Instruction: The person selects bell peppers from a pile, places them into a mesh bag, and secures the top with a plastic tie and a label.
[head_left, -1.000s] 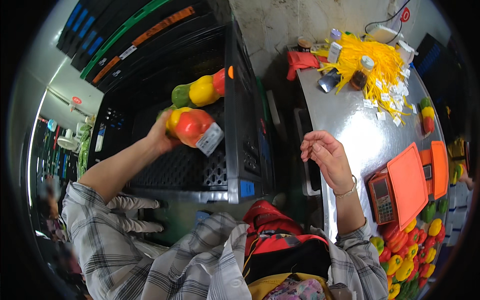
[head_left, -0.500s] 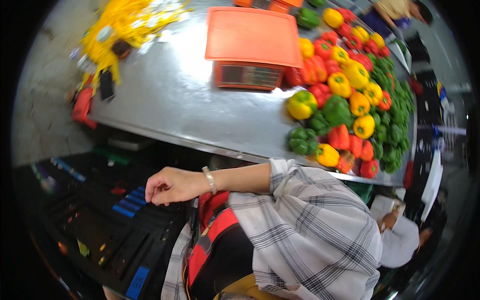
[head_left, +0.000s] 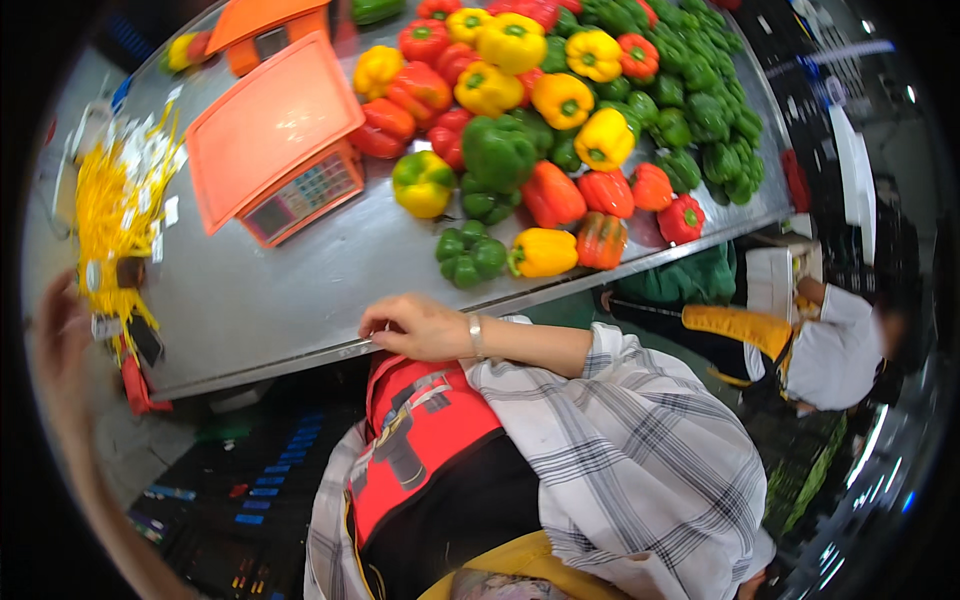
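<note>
Can see yellow strips (head_left: 100,225) with white tags (head_left: 172,210), heaped at the left end of the metal table (head_left: 310,305), just beside the left hand (head_left: 62,325). Cannot tell the left grip: too blurred near the rim. With the right hand (head_left: 420,325), apparently holding nothing: fingers loosely curled with a gap at the thumb, right by the table's near edge; cannot tell whether touching it. Would judge much as left to do: can see many loose peppers (head_left: 562,100), red, yellow and green, right of the orange scale (head_left: 275,130), and plenty of strips unused. Can make out one short row of peppers (head_left: 186,50) beyond the scale, perhaps done. Farther out, can see a second scale (head_left: 270,18) and a co-worker (head_left: 840,350) in white.
</note>
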